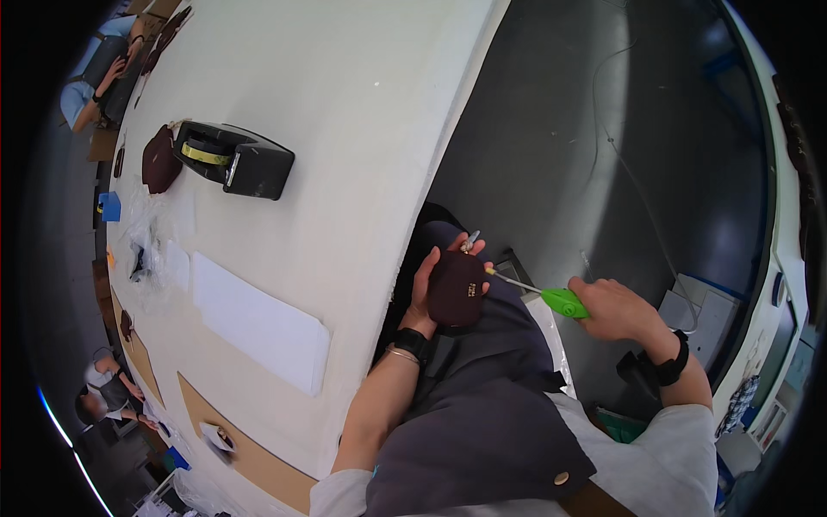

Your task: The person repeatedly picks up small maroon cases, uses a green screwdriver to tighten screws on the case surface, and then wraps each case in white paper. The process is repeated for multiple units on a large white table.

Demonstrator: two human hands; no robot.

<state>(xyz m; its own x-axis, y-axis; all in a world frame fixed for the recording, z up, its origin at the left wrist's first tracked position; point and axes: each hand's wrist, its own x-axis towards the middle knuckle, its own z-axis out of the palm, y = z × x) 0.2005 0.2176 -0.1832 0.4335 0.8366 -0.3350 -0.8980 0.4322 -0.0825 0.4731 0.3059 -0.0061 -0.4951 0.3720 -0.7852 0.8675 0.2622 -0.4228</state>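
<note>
My left hand (pixel 422 289) is closed round a small rounded dark maroon pouch (pixel 455 291) with gold lettering, held above my lap beside the table edge. Small metal hardware (pixel 470 242) sits at the pouch's upper end, by my fingertips. In my closed right hand (pixel 616 308) is a green-handled long-nosed lighter (pixel 564 302), its thin metal shaft pointing left. The shaft's tip, with a small yellowish spot, is at the pouch's upper right edge. Whether it touches the pouch or my left fingers, I cannot tell.
On the white table (pixel 362 112) stand a black tape dispenser (pixel 263 165) and another maroon pouch (pixel 161 161). White paper sheets (pixel 258 319), clear plastic and brown card (pixel 250 444) lie nearer. Two people work across the table. A thin cable (pixel 633 177) crosses the grey floor.
</note>
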